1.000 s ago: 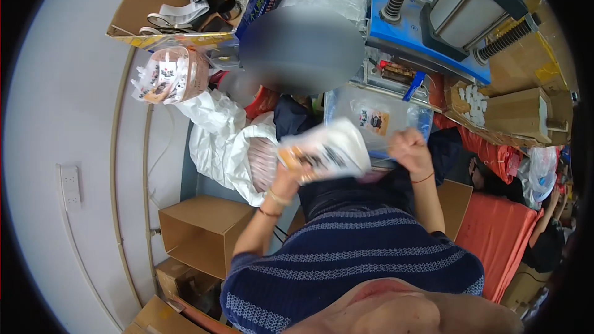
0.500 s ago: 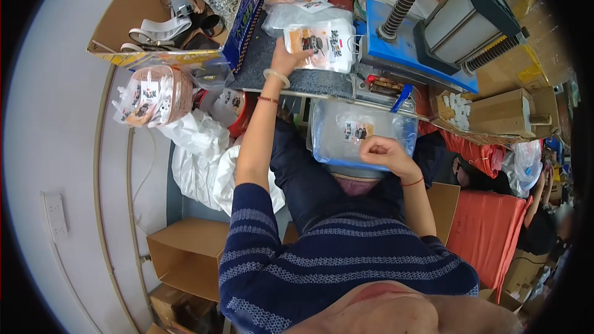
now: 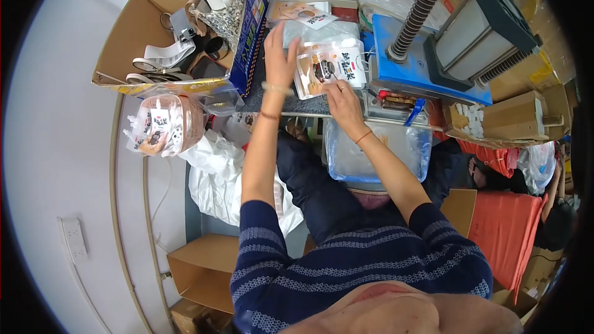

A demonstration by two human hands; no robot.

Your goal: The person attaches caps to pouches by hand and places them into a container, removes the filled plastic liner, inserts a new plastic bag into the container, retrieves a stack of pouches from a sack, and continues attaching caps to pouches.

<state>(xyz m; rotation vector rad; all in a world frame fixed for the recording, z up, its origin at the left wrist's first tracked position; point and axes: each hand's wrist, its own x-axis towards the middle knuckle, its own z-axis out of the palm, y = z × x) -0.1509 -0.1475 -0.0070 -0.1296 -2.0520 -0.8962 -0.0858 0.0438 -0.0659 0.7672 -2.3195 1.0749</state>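
Observation:
On the dark bench top, a stack of printed white-and-orange pouches (image 3: 328, 69) lies between my hands. My left hand (image 3: 281, 62) is raised at the stack's left side, fingers stretched out and holding nothing. With its fingertips at the near edge of the top pouch, my right hand (image 3: 345, 108) pinches that edge. Behind the stack are a clear plastic bag (image 3: 331, 29) and more printed pouches (image 3: 303, 13). The blue-rimmed tray (image 3: 337, 158) sits at my lap, partly hidden under my right forearm.
A blue-plated press (image 3: 387, 37) with spring columns stands right of the stack. An open carton (image 3: 117, 71) of odds and ends is at left, above a pink basket (image 3: 193, 124) of pouches. A box of white caps (image 3: 470, 120) sits at right; a co-worker's arm (image 3: 550, 192) shows beyond.
My right hand has moved from the tray up to the stack, and the pouch in the tray no longer shows. My left hand has come off the stack to its left side.

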